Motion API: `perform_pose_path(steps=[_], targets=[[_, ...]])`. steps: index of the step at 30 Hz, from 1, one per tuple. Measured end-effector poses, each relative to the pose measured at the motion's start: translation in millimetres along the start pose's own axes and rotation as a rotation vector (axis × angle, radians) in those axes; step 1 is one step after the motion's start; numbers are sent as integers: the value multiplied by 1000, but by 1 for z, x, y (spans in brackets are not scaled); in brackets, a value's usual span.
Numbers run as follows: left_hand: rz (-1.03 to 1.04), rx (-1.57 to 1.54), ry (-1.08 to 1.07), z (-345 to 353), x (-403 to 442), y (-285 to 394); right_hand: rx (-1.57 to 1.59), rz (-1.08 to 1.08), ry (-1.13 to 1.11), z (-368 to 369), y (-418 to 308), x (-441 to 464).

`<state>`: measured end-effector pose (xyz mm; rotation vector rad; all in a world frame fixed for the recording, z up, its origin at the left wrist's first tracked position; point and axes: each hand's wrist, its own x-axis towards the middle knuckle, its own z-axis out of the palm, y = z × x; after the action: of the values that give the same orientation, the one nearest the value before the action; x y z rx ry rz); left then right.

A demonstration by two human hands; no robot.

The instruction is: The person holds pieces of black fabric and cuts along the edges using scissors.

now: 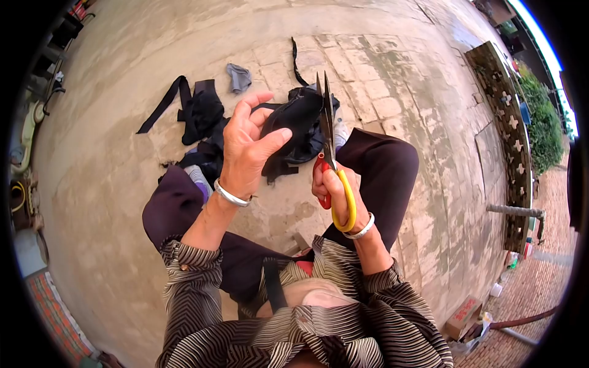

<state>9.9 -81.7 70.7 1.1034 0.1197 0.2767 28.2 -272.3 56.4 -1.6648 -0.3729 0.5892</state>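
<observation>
My right hand [332,187] grips a pair of scissors [327,122] by its red and yellow handles. The blades point away from me, with a narrow gap between their tips. A piece of black cloth [294,119] is raised just left of the blades. My left hand [248,138] holds this cloth, thumb in front and some fingers partly hidden behind it; the index finger sticks out. Whether the blades touch the cloth I cannot tell. Below lie more black cloth pieces [205,113] on the ground, with a black strip [165,104] reaching out to the left.
A grey scrap of cloth [239,78] and a thin black strip [296,61] lie farther out on the paved ground [380,80]. My bent knees flank the cloth. A low patterned wall [509,122] runs along the right, and a cardboard box [464,317] stands at the lower right.
</observation>
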Motion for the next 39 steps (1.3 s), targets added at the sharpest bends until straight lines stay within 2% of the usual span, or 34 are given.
perform_pose_path(steps=[5,9,11,14,21,23,24,29,36,39], targets=[[0,12,72,-9,5,-3,-119,-67,-7,2,9,1],[-67,-22,51,-12,7,-3,-248,-10,7,1,0,-2],[-79,-11,53,-14,8,-7,-344,-138,22,1,0,-2],[-97,8,61,-16,8,-9,-387,-193,26,1,0,-4],[-105,82,30,-22,4,-6,-374,-122,3,-2,4,-7],[-143,21,20,-26,7,-13,-247,24,-11,-5,9,-8],[-91,50,62,-29,8,-17,-227,43,-27,-5,7,-9],[-102,55,66,-36,12,-21,-143,52,-122,-9,21,-8],[-96,61,66,-48,16,-21,-267,-9,-220,-14,24,-15],[-89,45,66,-49,17,-23,-275,32,-263,-17,23,-17]])
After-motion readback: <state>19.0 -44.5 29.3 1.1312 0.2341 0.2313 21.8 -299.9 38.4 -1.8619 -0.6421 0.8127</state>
